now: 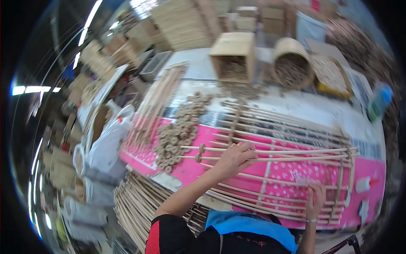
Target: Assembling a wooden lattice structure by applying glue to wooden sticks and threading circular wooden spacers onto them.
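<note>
My left hand (pixel 237 158) is closed around two pale wooden rods (pixel 296 157), raised over the others and slanting to the right. Near the left end of each rod sits a round wooden ring (pixel 202 148). Beneath them, a row of thin wooden rods (pixel 275 195) lies side by side across wooden crosspieces (pixel 338 194). My right hand (pixel 315 201) rests among these rods close to their right ends, its fingers curled by one rod; what they grip is hidden. Left of my left hand spreads a heap of loose wooden rings (pixel 173 144).
A pink and white covering lies on the table (pixel 368 207). More rods (pixel 156 101) lie at the left. A square wooden box (pixel 232 44) and a round tub (pixel 292 46) of small pieces stand behind. A glue bottle (pixel 363 184) lies right. Bundled sticks (pixel 139 207) are below the table's left edge.
</note>
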Demonstrator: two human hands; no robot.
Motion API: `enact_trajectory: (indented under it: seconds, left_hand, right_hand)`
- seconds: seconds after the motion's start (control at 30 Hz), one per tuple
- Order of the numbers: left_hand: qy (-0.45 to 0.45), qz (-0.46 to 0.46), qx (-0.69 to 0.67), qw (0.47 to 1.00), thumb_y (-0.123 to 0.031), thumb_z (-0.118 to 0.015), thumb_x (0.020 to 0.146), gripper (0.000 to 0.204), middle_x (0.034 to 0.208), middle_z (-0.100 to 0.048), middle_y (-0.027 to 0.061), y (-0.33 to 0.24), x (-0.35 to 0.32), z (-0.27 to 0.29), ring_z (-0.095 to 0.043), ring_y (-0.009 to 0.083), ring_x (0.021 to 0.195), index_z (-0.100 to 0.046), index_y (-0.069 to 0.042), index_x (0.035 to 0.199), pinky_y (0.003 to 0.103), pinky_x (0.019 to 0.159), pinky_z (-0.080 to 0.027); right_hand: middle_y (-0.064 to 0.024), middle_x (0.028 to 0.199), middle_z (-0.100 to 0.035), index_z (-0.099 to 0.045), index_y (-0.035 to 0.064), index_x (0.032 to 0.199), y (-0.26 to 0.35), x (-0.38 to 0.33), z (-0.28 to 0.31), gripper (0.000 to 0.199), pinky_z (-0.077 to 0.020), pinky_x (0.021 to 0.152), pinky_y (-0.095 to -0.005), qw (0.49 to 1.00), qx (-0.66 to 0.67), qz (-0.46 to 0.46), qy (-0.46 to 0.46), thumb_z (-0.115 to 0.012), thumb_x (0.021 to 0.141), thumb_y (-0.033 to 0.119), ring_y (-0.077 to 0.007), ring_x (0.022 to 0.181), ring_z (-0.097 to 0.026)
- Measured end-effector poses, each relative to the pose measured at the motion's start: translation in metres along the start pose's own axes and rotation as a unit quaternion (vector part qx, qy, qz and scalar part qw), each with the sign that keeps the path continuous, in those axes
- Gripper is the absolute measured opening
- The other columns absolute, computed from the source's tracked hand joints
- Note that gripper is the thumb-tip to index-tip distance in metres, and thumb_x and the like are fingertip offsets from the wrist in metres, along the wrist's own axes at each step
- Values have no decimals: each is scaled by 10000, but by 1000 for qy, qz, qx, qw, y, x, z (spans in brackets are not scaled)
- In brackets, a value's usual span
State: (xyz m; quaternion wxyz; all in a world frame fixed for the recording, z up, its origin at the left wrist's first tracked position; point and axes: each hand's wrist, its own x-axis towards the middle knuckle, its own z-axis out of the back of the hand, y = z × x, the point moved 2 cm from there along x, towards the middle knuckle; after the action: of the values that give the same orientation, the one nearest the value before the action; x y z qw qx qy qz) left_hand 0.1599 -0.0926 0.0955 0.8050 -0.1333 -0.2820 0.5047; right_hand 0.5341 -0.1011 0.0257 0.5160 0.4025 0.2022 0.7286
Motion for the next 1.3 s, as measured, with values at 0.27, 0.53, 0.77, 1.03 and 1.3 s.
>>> enact_trajectory:
  seconds: [0.27,0.53,0.77,1.03,1.3]
  left_hand:
    - [-239,223,89,941,-56,-743,877,143,1056,-617,98,60,-132,192,-620,239,984,-704,-23,1011,343,822,-509]
    - [-360,350,312,807,-176,-736,857,159,995,-660,121,224,-205,274,-673,345,859,-731,-43,944,459,791,-513]
    - [-333,425,355,763,-210,-756,817,170,997,-646,117,350,-234,303,-656,333,970,-757,-95,944,459,848,-513]
    - [-323,498,311,742,-296,-753,825,242,1075,-638,115,452,-245,311,-646,326,1029,-752,-115,985,473,889,-509]
    - [-326,508,289,743,-283,-746,819,290,1029,-674,155,495,-266,296,-667,351,981,-741,-83,1029,474,879,-515]
  right_hand:
    - [-132,920,-600,-683,-8,969,40,28,-41,85,-451,796,-392,996,32,42,69,-660,891,19,-291,896,-587]
    - [-122,883,-600,-682,10,915,62,40,-69,62,-449,752,-385,993,6,67,100,-690,856,26,-289,855,-589]
    - [-109,852,-593,-687,0,897,67,31,-88,52,-453,741,-367,994,-39,30,100,-690,850,22,-267,816,-588]
    - [-110,835,-573,-691,15,889,76,35,-111,90,-456,698,-359,991,-59,-19,119,-692,804,-14,-264,789,-581]
    - [-116,830,-571,-677,11,879,69,43,-125,76,-452,686,-368,988,-84,-10,131,-693,807,-6,-267,787,-582]
